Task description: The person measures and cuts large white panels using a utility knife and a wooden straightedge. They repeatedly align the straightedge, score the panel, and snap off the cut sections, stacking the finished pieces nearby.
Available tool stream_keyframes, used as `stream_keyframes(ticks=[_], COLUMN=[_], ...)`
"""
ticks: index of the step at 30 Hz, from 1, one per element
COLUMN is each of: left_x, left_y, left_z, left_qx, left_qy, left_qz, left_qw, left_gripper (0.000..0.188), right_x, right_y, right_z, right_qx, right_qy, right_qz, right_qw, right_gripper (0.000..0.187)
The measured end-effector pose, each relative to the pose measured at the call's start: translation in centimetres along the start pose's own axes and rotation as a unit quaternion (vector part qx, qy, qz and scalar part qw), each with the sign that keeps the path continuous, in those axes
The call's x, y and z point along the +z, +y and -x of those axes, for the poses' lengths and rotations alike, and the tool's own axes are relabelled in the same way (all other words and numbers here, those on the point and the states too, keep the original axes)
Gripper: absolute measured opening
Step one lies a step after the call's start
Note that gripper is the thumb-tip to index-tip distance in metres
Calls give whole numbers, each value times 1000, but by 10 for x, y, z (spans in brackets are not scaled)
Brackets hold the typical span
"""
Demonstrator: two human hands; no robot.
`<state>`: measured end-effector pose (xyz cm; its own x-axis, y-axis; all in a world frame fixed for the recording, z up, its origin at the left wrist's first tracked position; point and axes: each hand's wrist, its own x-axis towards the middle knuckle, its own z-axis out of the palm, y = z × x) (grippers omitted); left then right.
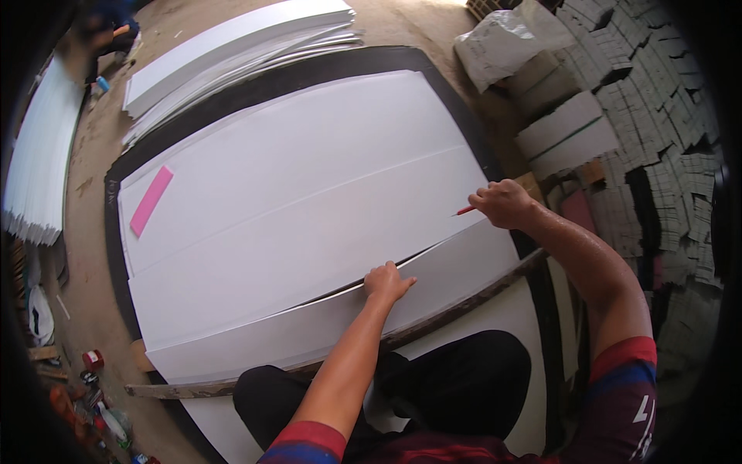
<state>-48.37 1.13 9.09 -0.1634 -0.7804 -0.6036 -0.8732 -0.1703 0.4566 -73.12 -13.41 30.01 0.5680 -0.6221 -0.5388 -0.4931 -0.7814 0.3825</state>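
A large white sheet (301, 185) lies before me on a black-edged board (456, 100). Along its near side runs a white strip (255, 348), parted from it by a dark gap near the middle. My left hand (389, 284) curls its fingers over the strip's edge at that gap, thumb pointing right. Over the right end of the gap line, my right hand (502, 203) grips a thin red pointed tool (466, 209), tip toward the sheet; whether it touches is unclear. A long worn bar (456, 311) lies across the strip's near side, just beyond my knees.
A pink rectangular piece (152, 201) rests on the sheet's left part. Stacks of white panels (232, 54) lie beyond the board, with more panels (42, 155) at far left. Cut pieces (649, 100) pile up at right. Another person (116, 35) is at upper left. Bottles and tools (97, 402) sit lower left.
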Motion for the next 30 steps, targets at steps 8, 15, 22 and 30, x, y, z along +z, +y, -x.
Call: stream_keyframes(ticks=[8, 15, 22, 30], left_x=[12, 70, 67, 53], left_y=[50, 63, 66, 76], left_z=[-37, -39, -31, -18], left_qx=[43, 68, 50, 35], left_qy=[-27, 223, 236, 234], left_qz=[-34, -2, -25, -33], left_qw=[998, 972, 970, 971], left_gripper=[67, 52, 54, 51], right_x=[25, 138, 176, 179], right_y=[-16, -33, -20, -11], right_z=[17, -5, 4, 3], right_qx=[53, 18, -12, -37], right_qy=[7, 73, 114, 130], right_qz=[-112, -149, -177, -175], right_qw=[992, 986, 978, 975], right_gripper=[11, 10, 9, 11])
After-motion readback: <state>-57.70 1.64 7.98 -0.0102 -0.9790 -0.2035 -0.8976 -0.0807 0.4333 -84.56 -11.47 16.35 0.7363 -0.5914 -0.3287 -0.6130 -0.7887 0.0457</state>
